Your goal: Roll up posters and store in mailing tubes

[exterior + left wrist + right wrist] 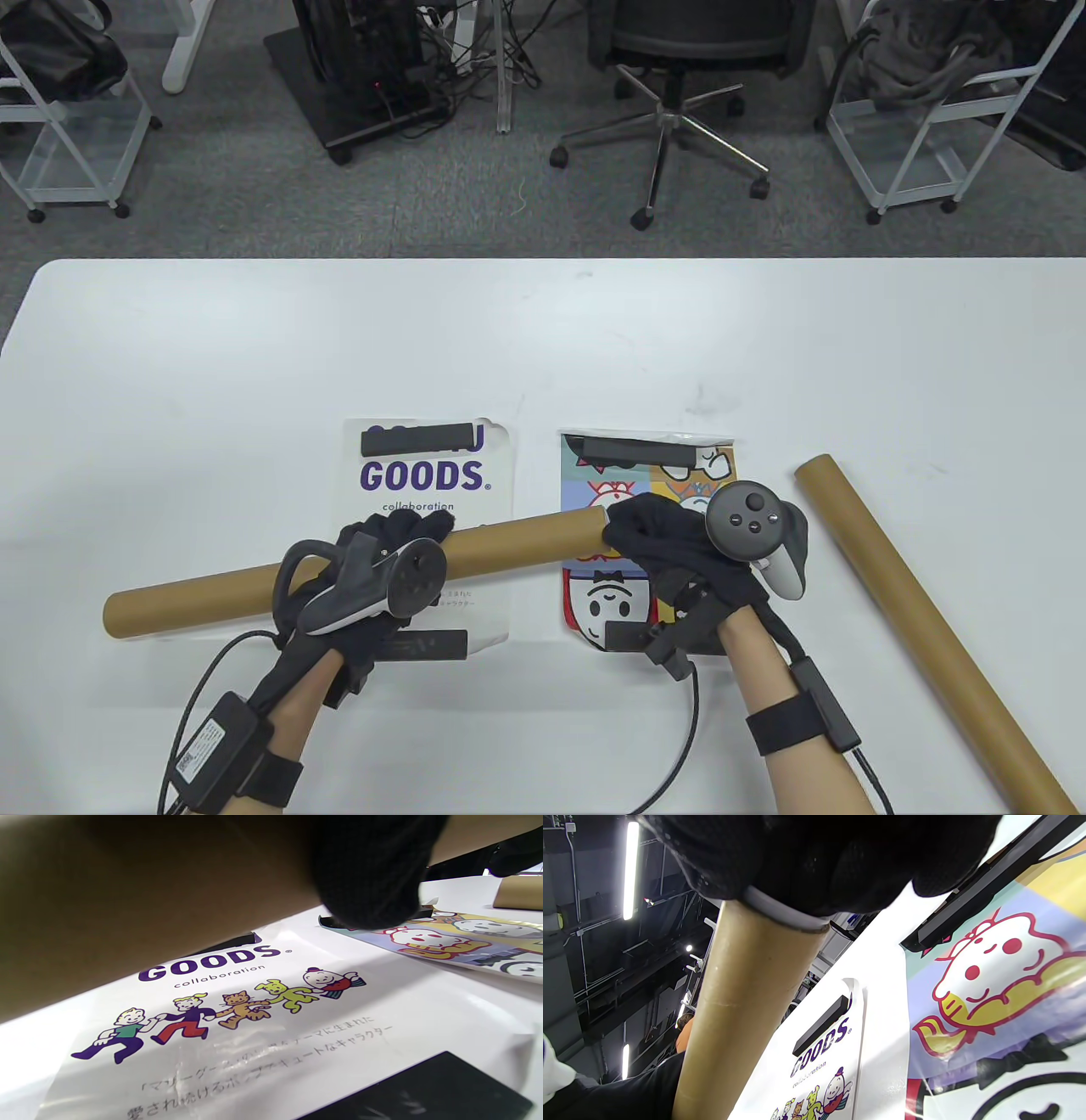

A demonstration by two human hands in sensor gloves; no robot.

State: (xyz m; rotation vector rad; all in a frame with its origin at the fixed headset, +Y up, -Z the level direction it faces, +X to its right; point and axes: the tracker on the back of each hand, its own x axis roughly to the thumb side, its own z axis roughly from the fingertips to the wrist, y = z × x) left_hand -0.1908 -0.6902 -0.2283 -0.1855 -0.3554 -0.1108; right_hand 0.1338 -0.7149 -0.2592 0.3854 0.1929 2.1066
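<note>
A brown mailing tube [509, 543] is held slantwise just above the table. My left hand [399, 543] grips it around the middle, and its gloved fingers [369, 870] wrap the tube [127, 899]. My right hand [632, 531] closes over the tube's right end, where a pale cap rim [780, 913] shows under the glove [818, 857]. Below lie two flat posters, a white "GOODS" poster [424, 484] and a colourful cartoon poster [611, 594]. A second tube [916, 611] lies diagonally at the right.
Black bar weights [416, 439] [628, 450] [424, 643] pin the posters' top and bottom edges. Cables trail from both wrists to the table's near edge. An office chair [679, 85] and wire carts stand on the floor beyond the table.
</note>
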